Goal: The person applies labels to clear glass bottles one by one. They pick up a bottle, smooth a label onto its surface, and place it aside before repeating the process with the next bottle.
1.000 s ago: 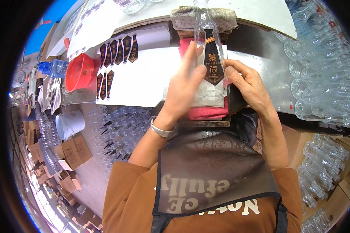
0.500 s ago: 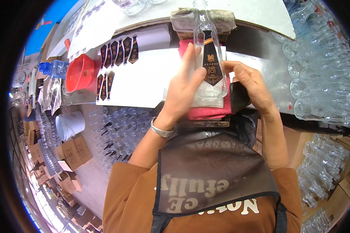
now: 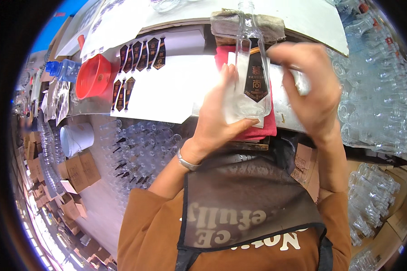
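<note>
A clear glass bottle [image 3: 241, 101] lies on a folded pink cloth [image 3: 269, 127], its neck pointing away across a rolled grey rag [image 3: 222, 28]. On its upper face sits a black tie-shaped label [image 3: 256, 77] with gold lettering and a striped band. My left hand [image 3: 215, 115] cups the bottle's lower left corner, fingers along its side and thumb across the base. To the right of the bottle, my right hand [image 3: 314, 86] is raised and smeared by motion, fingers bent. Whether anything is inside it cannot be made out.
A white label sheet [image 3: 167, 92] with several tie labels lies at left, beside a red tub [image 3: 95, 74] and a blue-capped jug [image 3: 68, 74]. Clear bottles [image 3: 371, 108] crowd the right side; more bottles [image 3: 140, 149] stand lower left. Boxed bottles [image 3: 371, 198] sit lower right.
My right hand has risen from the bottle's lower right side, and the dark flat piece beside it no longer shows. My left thumb has slid from the label to the base.
</note>
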